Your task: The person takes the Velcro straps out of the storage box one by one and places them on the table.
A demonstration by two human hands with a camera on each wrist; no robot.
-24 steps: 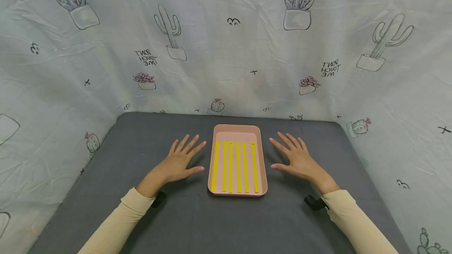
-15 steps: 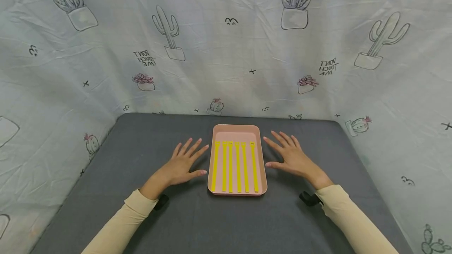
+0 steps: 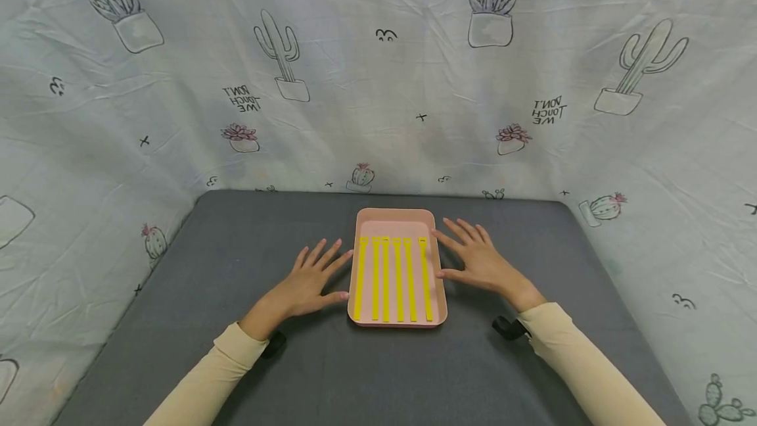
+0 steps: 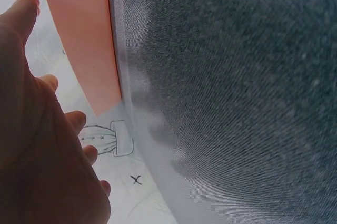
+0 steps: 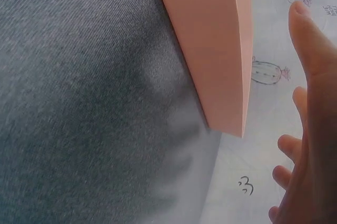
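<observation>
Flanking the pink tray of yellow straps, both hands are held flat, fingers released; contact with the rim seemingly unmade; grasping it comes next.

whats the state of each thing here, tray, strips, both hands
pink tray: flat on the grey table, upright, holding the strips
yellow strips: six, laid side by side lengthwise in the tray, not held
left hand: fingers spread, holding nothing, at the tray's left edge
right hand: fingers spread, holding nothing, at the tray's right edge
</observation>
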